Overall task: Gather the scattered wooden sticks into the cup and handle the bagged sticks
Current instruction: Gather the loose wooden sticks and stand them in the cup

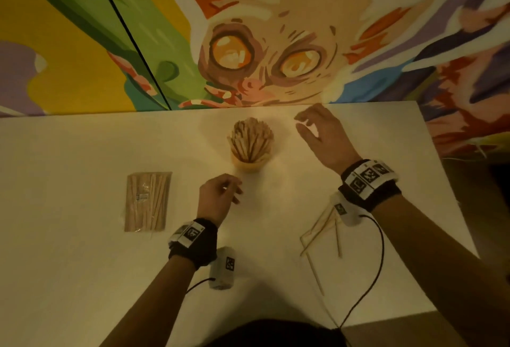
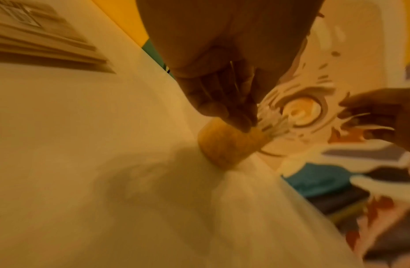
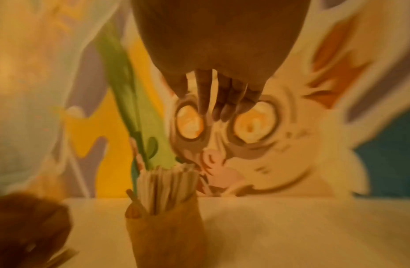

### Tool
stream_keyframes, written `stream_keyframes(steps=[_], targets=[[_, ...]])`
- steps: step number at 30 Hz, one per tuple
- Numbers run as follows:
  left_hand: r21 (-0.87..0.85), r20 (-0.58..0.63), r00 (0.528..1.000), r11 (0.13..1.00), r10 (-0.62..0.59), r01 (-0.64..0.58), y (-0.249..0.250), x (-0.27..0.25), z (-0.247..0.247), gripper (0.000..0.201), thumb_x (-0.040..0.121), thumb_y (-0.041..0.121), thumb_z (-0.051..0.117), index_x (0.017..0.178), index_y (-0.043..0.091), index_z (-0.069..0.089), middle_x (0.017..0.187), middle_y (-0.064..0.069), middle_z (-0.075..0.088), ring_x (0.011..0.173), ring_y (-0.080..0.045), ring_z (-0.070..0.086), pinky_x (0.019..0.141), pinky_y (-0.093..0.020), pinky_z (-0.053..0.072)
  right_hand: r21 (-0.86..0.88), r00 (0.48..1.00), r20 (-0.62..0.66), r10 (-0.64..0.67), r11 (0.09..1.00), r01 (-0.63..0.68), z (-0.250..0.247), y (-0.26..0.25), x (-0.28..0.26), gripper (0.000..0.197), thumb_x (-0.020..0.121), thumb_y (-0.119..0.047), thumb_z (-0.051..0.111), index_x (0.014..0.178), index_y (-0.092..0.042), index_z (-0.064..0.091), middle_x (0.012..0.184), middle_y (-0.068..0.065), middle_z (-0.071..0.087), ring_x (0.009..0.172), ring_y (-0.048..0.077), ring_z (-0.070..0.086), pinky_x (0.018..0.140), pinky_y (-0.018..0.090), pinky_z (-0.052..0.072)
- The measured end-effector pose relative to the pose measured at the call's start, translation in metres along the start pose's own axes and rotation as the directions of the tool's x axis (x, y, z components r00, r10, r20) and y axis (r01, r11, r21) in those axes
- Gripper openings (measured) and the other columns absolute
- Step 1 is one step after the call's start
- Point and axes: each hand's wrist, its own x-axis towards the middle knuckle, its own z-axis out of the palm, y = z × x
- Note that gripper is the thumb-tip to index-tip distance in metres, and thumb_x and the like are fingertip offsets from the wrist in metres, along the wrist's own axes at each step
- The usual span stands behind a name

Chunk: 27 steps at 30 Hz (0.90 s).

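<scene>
A tan cup (image 1: 248, 165) packed with upright wooden sticks (image 1: 250, 137) stands mid-table near the wall. My left hand (image 1: 233, 192) hovers just in front of the cup, fingers loosely curled and holding nothing. My right hand (image 1: 302, 123) floats to the cup's right, fingers spread and relaxed, also holding nothing. A few loose sticks (image 1: 321, 232) lie crossed on the table under my right wrist. The clear bag of sticks (image 1: 147, 201) lies flat at the left. The left wrist view shows the cup (image 2: 229, 145) just past my fingers (image 2: 222, 105). The right wrist view shows the cup (image 3: 167, 232) below my fingers (image 3: 222, 98).
The white table (image 1: 69, 264) butts against a painted mural wall (image 1: 276, 43). Its right edge (image 1: 447, 181) drops off to a dark floor. Wrist camera cables (image 1: 378, 264) trail over the near part of the table.
</scene>
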Motion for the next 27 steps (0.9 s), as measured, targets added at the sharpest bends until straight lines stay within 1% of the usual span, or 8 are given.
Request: stream_keyframes(steps=[3,6,9,12,15,21,24,27], targets=[[0.294,0.194,0.979,0.956,-0.067,0.007,-0.027,-0.028,0.026,0.013,0.093,0.018,0.057,0.087,0.021,0.069,0.079,0.003,0.07,0.065,-0.012,0.066,0.064,-0.023,0.053,-0.018,0.916,0.124,0.38,0.924,-0.381,-0.022,0.043,-0.065,0.01,0.094,-0.008,0.058,0.087,-0.007,0.066,0.087,0.009,0.067,0.077,0.021,0.06,0.071,0.024,0.047],[0.509,0.362,0.905,0.861,-0.222,0.008,-0.045,-0.061,0.063,0.018,0.092,0.036,0.059,0.086,0.022,0.07,0.081,0.006,0.07,0.071,-0.013,0.065,0.074,-0.032,0.056,-0.229,0.606,0.419,0.676,0.725,-0.65,-0.029,0.083,-0.153,0.02,0.095,-0.015,0.057,0.088,0.0,0.069,0.083,0.014,0.071,0.066,0.019,0.062,0.061,0.024,0.048],[0.556,0.454,0.821,0.83,-0.347,0.042,-0.044,-0.088,0.105,0.032,0.092,0.042,0.058,0.074,0.018,0.069,0.067,0.006,0.068,0.061,-0.011,0.066,0.066,-0.027,0.055,-0.269,0.39,0.559,0.732,0.605,-0.75,-0.026,0.098,-0.235,0.023,0.095,-0.014,0.057,0.08,-0.005,0.07,0.07,0.009,0.07,0.061,0.019,0.066,0.057,0.024,0.054],[0.554,0.469,0.764,0.821,-0.443,0.137,-0.038,-0.096,0.14,0.037,0.09,0.042,0.061,0.065,0.017,0.069,0.058,0.004,0.068,0.051,-0.008,0.065,0.06,-0.023,0.057,-0.279,0.267,0.651,0.711,0.551,-0.786,-0.021,0.092,-0.288,0.03,0.094,-0.012,0.054,0.068,-0.009,0.068,0.064,0.005,0.068,0.052,0.011,0.063,0.046,0.016,0.045],[0.552,0.429,0.776,0.814,-0.463,0.181,-0.034,-0.09,0.162,0.038,0.085,0.044,0.068,0.061,0.015,0.07,0.054,0.002,0.068,0.047,-0.008,0.065,0.055,-0.023,0.057,-0.233,0.287,0.648,0.705,0.542,-0.807,-0.016,0.091,-0.311,0.031,0.089,-0.008,0.053,0.061,-0.009,0.066,0.062,0.008,0.068,0.049,0.012,0.061,0.049,0.018,0.048],[0.726,0.328,0.834,0.683,-0.443,0.078,-0.026,-0.076,0.176,0.044,0.072,0.059,0.072,0.06,0.016,0.07,0.06,0.002,0.07,0.058,-0.014,0.069,0.064,-0.031,0.06,-0.184,0.328,0.709,0.625,0.611,-0.77,-0.015,0.102,-0.298,0.026,0.089,-0.01,0.051,0.068,-0.008,0.065,0.066,0.007,0.069,0.049,0.008,0.061,0.053,0.015,0.049],[0.824,0.236,0.89,0.565,-0.39,0.03,-0.02,-0.074,0.167,0.042,0.075,0.063,0.065,0.062,0.024,0.062,0.071,0.003,0.063,0.067,-0.017,0.061,0.061,-0.027,0.049,-0.134,0.379,0.715,0.587,0.647,-0.75,-0.018,0.111,-0.28,0.022,0.09,-0.01,0.051,0.072,-0.008,0.065,0.065,0.004,0.068,0.05,0.007,0.061,0.051,0.014,0.047],[0.841,0.173,0.914,0.538,-0.368,0.057,-0.02,-0.083,0.155,0.031,0.082,0.056,0.065,0.077,0.025,0.067,0.078,0.003,0.056,0.071,-0.019,0.053,0.063,-0.027,0.04,-0.044,0.449,0.695,0.562,0.657,-0.753,-0.02,0.122,-0.267,0.024,0.092,-0.007,0.052,0.072,-0.009,0.065,0.063,0.003,0.067,0.046,0.002,0.06,0.049,0.011,0.046]])
